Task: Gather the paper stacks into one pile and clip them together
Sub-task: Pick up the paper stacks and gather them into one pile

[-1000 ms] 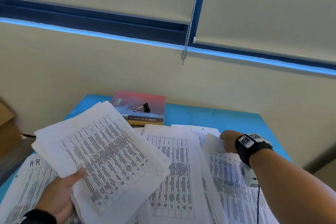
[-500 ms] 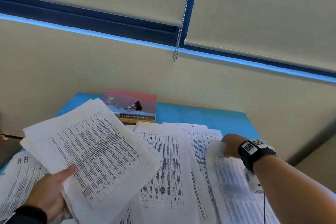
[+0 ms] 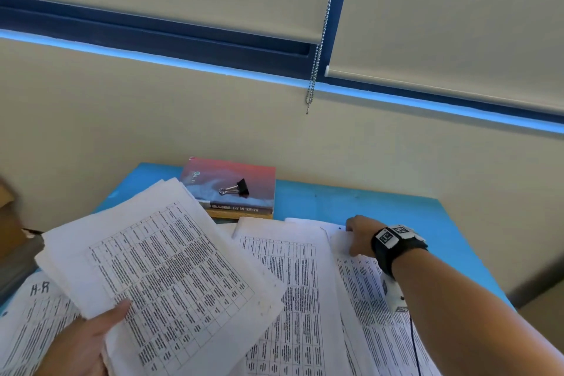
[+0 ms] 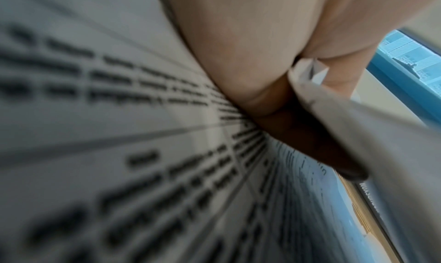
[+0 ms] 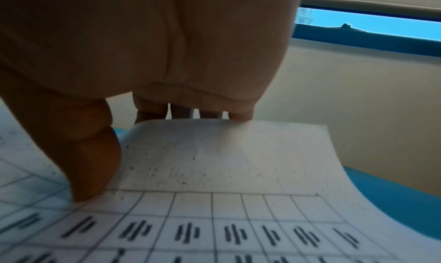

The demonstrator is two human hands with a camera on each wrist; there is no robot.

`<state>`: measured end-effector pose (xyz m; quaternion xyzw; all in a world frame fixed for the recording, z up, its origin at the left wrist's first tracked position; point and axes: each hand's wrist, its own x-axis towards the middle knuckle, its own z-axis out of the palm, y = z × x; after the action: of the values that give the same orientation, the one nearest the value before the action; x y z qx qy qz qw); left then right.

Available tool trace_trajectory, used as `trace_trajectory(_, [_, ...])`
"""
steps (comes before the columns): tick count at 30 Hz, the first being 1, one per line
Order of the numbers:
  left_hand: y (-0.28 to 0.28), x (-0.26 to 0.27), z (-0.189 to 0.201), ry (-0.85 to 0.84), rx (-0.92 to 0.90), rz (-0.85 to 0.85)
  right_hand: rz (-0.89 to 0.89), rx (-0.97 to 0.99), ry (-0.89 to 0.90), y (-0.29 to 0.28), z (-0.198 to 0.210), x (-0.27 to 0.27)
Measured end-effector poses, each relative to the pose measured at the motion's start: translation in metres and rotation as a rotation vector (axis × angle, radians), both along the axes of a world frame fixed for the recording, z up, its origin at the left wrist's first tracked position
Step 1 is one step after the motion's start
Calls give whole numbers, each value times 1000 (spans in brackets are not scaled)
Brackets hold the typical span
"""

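Head view shows the left hand low and close, gripping a thick paper stack with the thumb on top and the pages lifted and tilted. Under that hand lies another stack marked "H-R", flat on the blue table. Just to the right of the held stack sits a middle stack, also flat. Past that, the right hand reaches out over the far-right stack. In the right wrist view, the thumb presses down on top of the sheet while the fingertips curl over its far edge, so this hand pinches the top sheet, and the edge bends up off the table. In the left wrist view, the left hand is wrapped around the paper, with printed lines blurry and very near. Farther away, beyond both hands, a red book lies by the wall. A black binder clip rests on top of the book, well apart from either hand.
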<state>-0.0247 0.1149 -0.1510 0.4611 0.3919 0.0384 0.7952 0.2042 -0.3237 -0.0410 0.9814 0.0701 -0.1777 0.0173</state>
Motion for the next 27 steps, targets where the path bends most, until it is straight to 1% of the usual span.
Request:
trace_trajectory(4, [-6,0,7,-50,15,-1,-30,3,56,-2,-1,6])
trace_trajectory(7, [-12,-1,15,-107,23,-23,-6,-52,83,-1,-1,7])
trace_trajectory(10, [-14,-1,23,-114,-17,-78,11,-70,74,0,0,9])
trace_trajectory(14, [-15,-1,25,-98,-28,-81,10,-93,73,0,1,9])
trace_trajectory(17, [-17,-1,27,-123,-32,-72,18,-103,81,2,2,11])
trace_trajectory(21, [-15,-1,23,-158,-34,-71,67,-190,-5,1,8,9])
trace_trajectory(23, [-13,-3,20,-153,-14,-68,62,-180,-41,-2,10,6])
trace_trajectory(27, [-13,-6,19,-151,-20,-79,66,-132,-28,-11,22,-7])
